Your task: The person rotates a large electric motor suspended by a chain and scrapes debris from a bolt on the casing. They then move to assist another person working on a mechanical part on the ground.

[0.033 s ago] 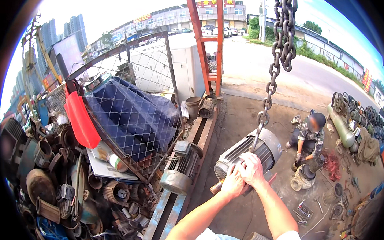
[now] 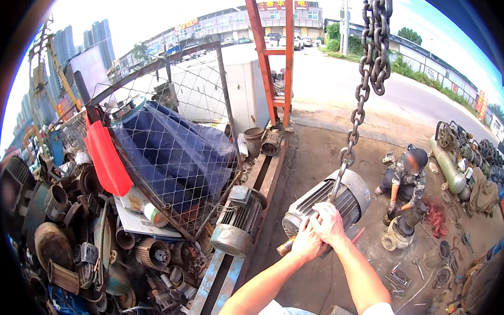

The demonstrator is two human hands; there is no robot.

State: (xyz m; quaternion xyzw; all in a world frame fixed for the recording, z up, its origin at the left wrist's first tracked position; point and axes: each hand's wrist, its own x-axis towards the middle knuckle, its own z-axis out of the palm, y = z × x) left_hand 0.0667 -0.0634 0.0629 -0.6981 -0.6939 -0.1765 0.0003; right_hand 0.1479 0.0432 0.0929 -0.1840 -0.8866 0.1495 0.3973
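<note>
A grey finned electric motor (image 2: pixel 354 204) hangs tilted from a hook (image 2: pixel 338 183) on a heavy steel chain (image 2: pixel 357 112). My left hand (image 2: pixel 307 243) and my right hand (image 2: pixel 329 226) press together on the motor's near side, just below the hook. The fingers of both are closed and overlap, hiding what they grip. A short brown cylinder (image 2: pixel 285 247) sticks out beside my left hand. Past my right hand shows the end of a thin red piece (image 2: pixel 358 235).
Left of the motor, another motor (image 2: pixel 232 236) sits on a steel rail (image 2: pixel 212 284). Scrap parts (image 2: pixel 55 242) pile beside a wire mesh frame (image 2: pixel 174 143). A co-worker (image 2: pixel 406 180) crouches at right behind a pump-like casting (image 2: pixel 398 234), with tools (image 2: pixel 399 275) on the ground.
The hanging chain has shifted very slightly to the right. My hands stay closed at the same spot on the motor.
</note>
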